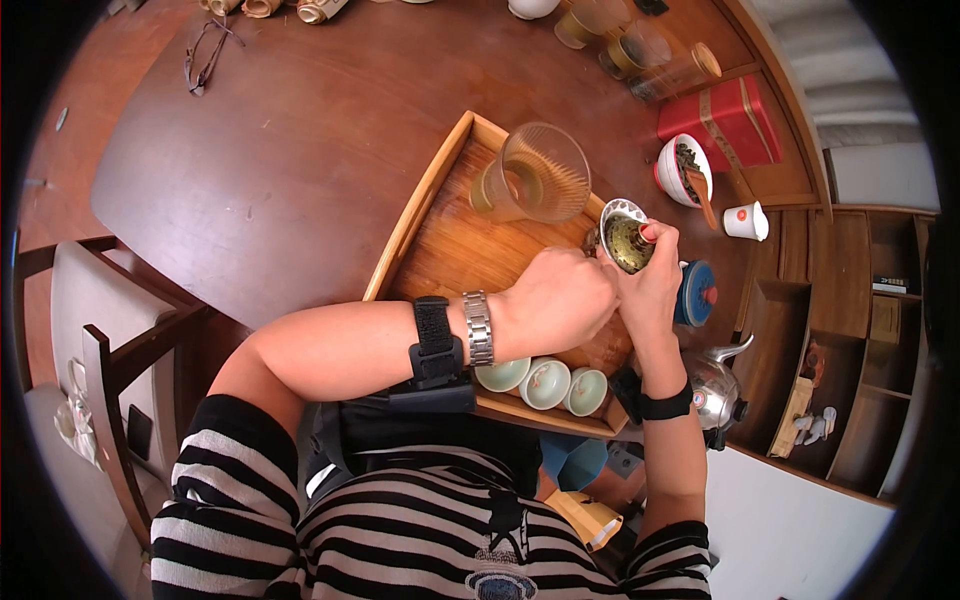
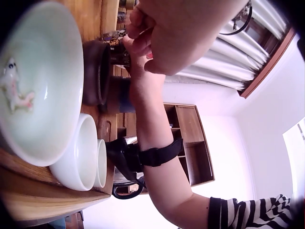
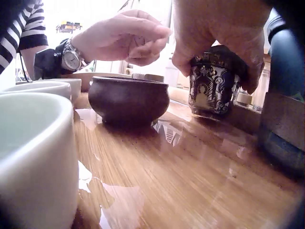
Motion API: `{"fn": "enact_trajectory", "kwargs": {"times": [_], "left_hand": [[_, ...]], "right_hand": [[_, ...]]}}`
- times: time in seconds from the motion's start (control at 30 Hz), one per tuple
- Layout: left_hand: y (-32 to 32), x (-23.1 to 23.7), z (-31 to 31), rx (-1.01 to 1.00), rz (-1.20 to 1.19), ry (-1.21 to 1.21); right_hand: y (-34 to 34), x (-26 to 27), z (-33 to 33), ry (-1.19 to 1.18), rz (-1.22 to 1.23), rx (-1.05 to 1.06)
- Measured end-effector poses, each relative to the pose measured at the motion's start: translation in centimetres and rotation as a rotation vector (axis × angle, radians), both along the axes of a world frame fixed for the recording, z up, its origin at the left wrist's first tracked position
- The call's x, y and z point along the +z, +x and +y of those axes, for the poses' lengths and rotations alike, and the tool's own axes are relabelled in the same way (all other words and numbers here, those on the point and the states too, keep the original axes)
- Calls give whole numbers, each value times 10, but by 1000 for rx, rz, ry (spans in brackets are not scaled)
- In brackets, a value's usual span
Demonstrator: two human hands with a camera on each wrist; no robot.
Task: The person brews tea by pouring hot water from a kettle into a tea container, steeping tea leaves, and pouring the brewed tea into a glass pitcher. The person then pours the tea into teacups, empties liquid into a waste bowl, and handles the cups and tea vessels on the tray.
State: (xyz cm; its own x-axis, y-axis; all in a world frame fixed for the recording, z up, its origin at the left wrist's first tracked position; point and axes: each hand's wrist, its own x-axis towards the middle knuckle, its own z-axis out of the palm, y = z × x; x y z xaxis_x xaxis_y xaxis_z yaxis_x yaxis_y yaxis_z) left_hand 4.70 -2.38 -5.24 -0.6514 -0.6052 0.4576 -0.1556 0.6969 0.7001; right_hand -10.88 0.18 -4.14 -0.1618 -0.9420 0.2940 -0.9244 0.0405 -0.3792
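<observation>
Right hand (image 1: 655, 285): fingers (image 3: 181, 62) curled round the rim of a dark, silver-patterned cup (image 3: 212, 88), gripping it from above. The cup is over the right part of a light-wood rectangular tray (image 1: 455, 240) on the brown wooden table (image 1: 300, 160); contact between base and tray cannot be told. Left hand (image 1: 565, 292): fingers curled in, close beside the right hand; no object visible in them. On the tray: a squat dark-brown bowl (image 3: 128, 101) near the cup, a ribbed clear glass pitcher (image 1: 545, 175), three pale-green cups (image 1: 545, 385).
</observation>
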Motion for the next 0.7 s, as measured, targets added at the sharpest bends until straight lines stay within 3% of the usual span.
{"fn": "enact_trajectory", "kwargs": {"times": [0.27,0.57,0.7], "left_hand": [[2,6,0,94,-158,191],[1,11,-2,78,160,354],[3,16,1,48,238,559]], "right_hand": [[3,36,3,-74,-19,19],[25,86,-1,-67,-53,177],[33,98,-11,-54,57,290]]}}
